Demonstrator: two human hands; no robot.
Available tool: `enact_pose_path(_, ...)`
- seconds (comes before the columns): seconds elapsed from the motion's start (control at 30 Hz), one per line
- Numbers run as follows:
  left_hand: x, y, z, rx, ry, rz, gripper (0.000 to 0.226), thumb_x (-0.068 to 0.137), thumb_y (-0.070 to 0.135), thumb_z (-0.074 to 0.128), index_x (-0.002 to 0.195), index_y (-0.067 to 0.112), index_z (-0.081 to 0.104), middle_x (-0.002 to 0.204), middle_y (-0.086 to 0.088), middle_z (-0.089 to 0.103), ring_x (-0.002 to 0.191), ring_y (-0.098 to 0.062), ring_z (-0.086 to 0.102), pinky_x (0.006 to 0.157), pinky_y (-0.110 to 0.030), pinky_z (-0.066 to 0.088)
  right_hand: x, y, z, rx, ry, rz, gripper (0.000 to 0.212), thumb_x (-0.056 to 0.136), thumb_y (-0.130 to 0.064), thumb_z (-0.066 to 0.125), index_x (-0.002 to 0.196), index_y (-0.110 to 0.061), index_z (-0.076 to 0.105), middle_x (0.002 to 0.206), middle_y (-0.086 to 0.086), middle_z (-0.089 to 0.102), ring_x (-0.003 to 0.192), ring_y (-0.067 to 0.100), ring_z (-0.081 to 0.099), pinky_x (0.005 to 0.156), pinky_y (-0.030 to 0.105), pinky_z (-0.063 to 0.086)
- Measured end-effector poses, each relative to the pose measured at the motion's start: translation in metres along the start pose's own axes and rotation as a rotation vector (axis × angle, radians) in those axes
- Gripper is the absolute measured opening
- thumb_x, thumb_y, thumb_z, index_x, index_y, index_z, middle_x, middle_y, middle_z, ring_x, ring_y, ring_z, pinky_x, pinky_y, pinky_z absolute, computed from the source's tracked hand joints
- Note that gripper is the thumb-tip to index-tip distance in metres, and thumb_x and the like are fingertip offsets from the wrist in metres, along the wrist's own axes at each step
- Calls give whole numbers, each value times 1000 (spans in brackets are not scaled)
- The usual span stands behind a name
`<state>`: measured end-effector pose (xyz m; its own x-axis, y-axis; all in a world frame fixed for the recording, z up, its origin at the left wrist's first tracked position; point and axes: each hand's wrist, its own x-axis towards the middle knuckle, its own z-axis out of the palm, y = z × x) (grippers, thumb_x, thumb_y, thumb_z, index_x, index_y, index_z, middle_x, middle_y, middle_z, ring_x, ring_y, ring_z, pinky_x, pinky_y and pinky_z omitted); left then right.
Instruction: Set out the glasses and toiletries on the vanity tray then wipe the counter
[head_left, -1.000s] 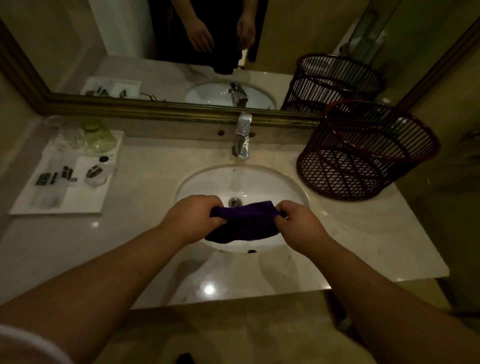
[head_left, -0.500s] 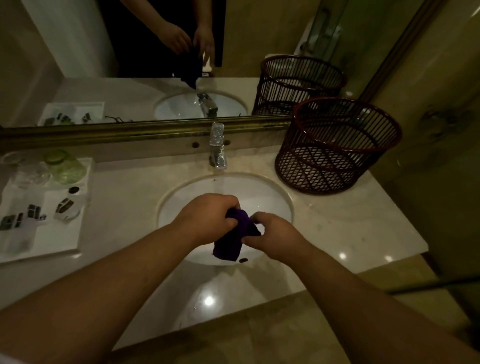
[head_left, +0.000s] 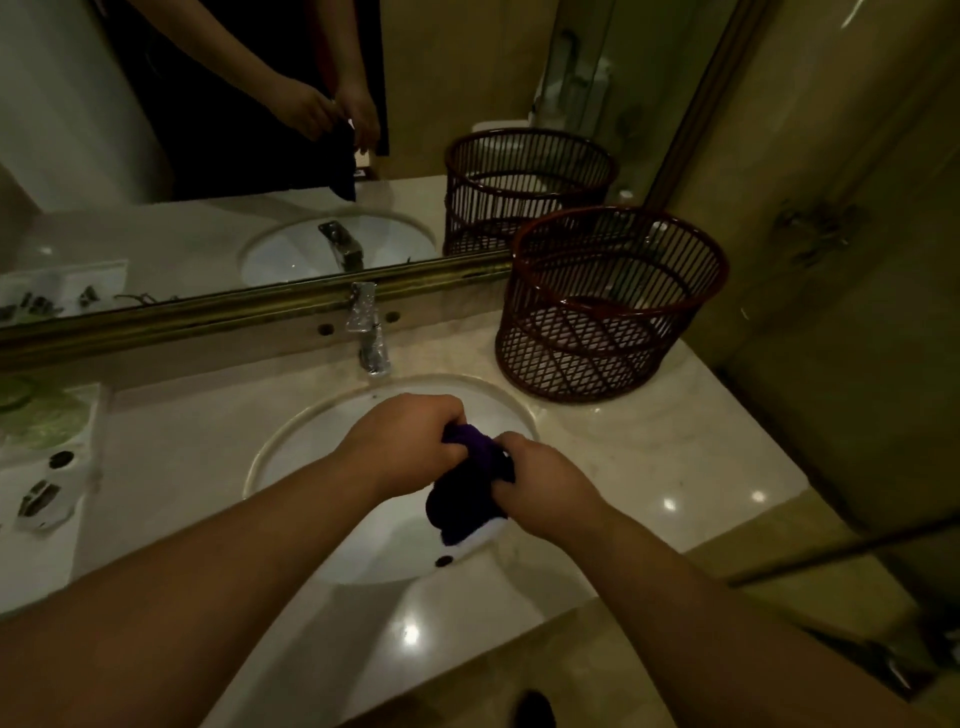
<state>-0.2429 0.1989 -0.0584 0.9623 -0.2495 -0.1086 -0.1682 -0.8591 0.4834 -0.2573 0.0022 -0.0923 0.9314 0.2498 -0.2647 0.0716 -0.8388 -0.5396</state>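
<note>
A purple cloth (head_left: 465, 493) is bunched up over the white sink basin (head_left: 311, 457). My left hand (head_left: 410, 441) grips its upper end and my right hand (head_left: 545, 483) grips it from the right, the two fists close together and twisted against each other. The cloth's lower part hangs down into the basin. At the far left, the white vanity tray (head_left: 57, 514) holds a small wrapped toiletry (head_left: 44, 501) and a green glass (head_left: 36, 415), partly cut off by the frame edge.
A chrome tap (head_left: 371, 338) stands behind the basin. A dark red wicker basket (head_left: 608, 306) sits on the marble counter (head_left: 649, 447) at the back right. A gold-framed mirror (head_left: 260, 306) runs along the back wall. The counter's front edge is near my forearms.
The cloth was stretched flat between my hands a second ago; now it is twisted into a bunch with my fists together. The view has shifted right, pushing the tray toward the left edge.
</note>
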Motion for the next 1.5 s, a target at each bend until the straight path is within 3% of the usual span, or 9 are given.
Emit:
enact_pose_path(0.13,41,14,-2,127,-35,2,13,88,48,68,96,40,62,83,13,63,76,-6,59,70,-35,57,15,37,-65,-154,114,10,18,90,-30,59,106,-28,67,83,-8,61,78,15,61,66,30,50)
enact_pose_path(0.47,176,101,-5,281,31,25,15,91,49,63,96,37,56,87,9,59,77,-12,55,62,-34,47,84,115,-207,-363,156,-91,21,98,-36,58,104,-19,69,101,2,64,93,22,61,80,35,52)
enact_pose_path(0.67,251,129,-18,264,118,-32,17,93,47,62,101,33,59,87,6,60,80,-17,58,67,-40,55,145,144,-257,-376,230,-123,21,101,-35,55,105,-18,67,98,2,60,88,21,58,71,33,47)
enact_pose_path(0.77,271,134,-11,253,189,-43,31,92,44,64,118,31,54,114,0,61,93,-22,60,75,-45,56,164,152,-259,-398,338,-134,23,99,-32,56,115,-17,62,108,4,59,97,24,60,77,36,52)
enact_pose_path(0.87,271,137,2,255,145,72,65,83,56,70,138,37,40,138,1,48,114,-21,55,89,-46,55,166,160,-251,-346,337,-262,46,92,-46,60,132,-26,54,120,1,59,108,21,57,88,38,52)
enact_pose_path(1.0,266,135,13,440,-152,126,41,86,61,64,119,38,55,107,9,61,93,-12,56,75,-35,51,164,170,-242,-461,11,-289,34,89,-53,63,117,-33,61,102,-8,63,96,15,62,77,34,51)
enact_pose_path(1.27,258,146,12,468,-103,102,40,86,54,66,120,34,56,103,6,62,93,-16,57,78,-38,53,159,164,-233,-497,105,-259,31,87,-45,65,113,-29,62,99,-4,62,95,19,60,80,37,52)
enact_pose_path(1.37,250,149,8,485,-8,146,56,83,64,61,130,33,50,121,3,63,107,-21,57,88,-43,52,143,156,-235,-473,174,-253,48,87,-58,58,123,-27,59,113,-3,64,107,20,59,92,39,52)
enact_pose_path(1.5,239,166,-15,486,150,219,83,82,82,38,150,36,31,156,2,40,139,-24,39,112,-50,36,111,132,-252,-500,334,-226,75,91,-70,39,152,-26,40,151,2,49,140,25,42,116,45,35)
